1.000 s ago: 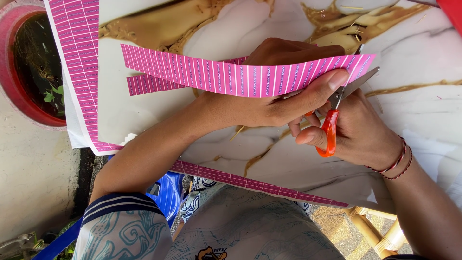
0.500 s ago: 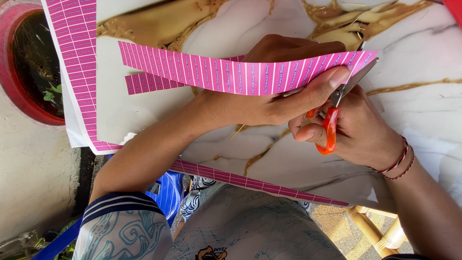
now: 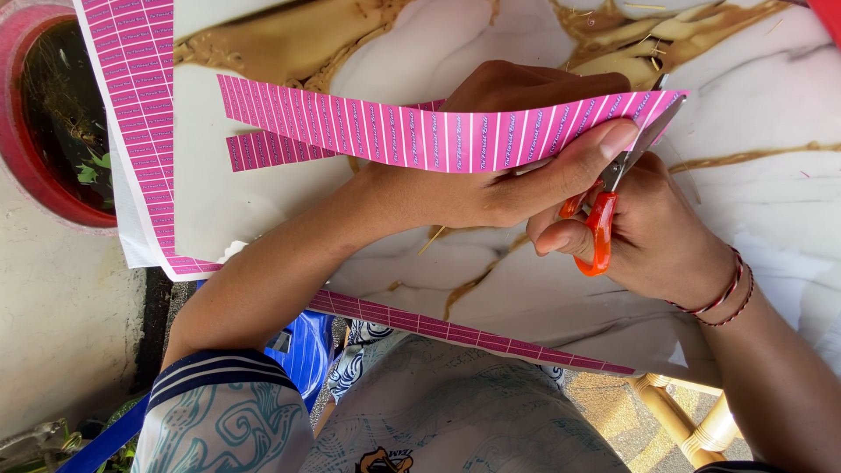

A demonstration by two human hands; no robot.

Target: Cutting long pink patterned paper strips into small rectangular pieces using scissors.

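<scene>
My left hand (image 3: 491,175) pinches a long pink strip of printed labels (image 3: 385,131), thumb on top near its right end, holding it above a marbled white and gold tabletop (image 3: 771,201). My right hand (image 3: 653,232) grips orange-handled scissors (image 3: 604,223), their blades at the strip's right end by my thumb. A second, narrower pink strip (image 3: 272,151) hangs just below the first on the left.
A larger pink label sheet (image 3: 140,114) lies on white backing paper at the table's left edge. Another thin pink strip (image 3: 455,335) lies along the near edge. A red pot with plants (image 3: 44,131) stands at far left. A bamboo chair frame (image 3: 683,420) shows below.
The strip and both hands have shifted very slightly; the scissors stay at the strip's right end.
</scene>
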